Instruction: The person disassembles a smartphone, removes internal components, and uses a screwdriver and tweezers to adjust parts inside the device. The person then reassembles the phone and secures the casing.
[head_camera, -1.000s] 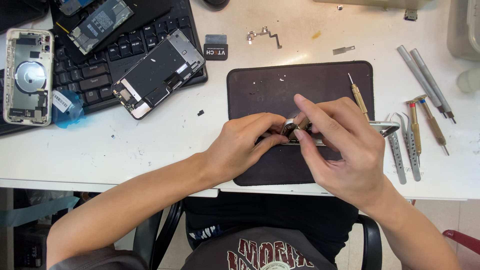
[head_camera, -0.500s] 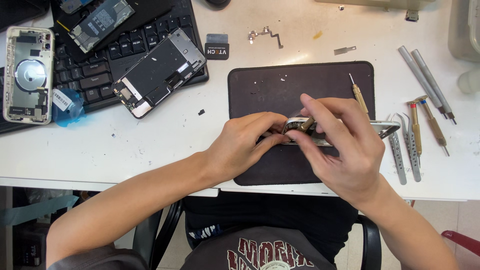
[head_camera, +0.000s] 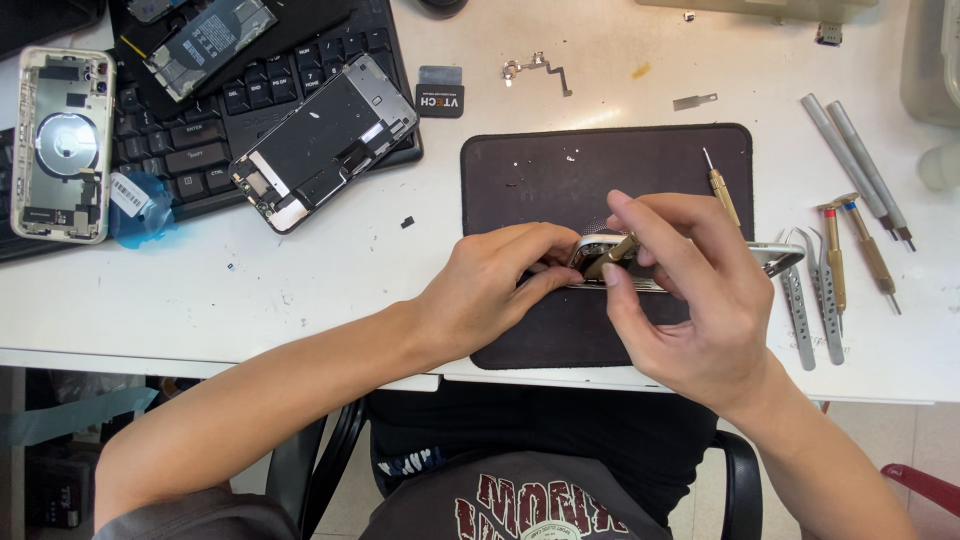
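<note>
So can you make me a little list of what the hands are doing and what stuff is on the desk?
left hand: steadies a silver phone frame on the dark mat
right hand: pinches a gold-handled screwdriver over the frame
right of mat: tweezers, more screwdrivers, two grey rods
left side: black keyboard, phone screen lying on it, open phone back
table: white
</note>
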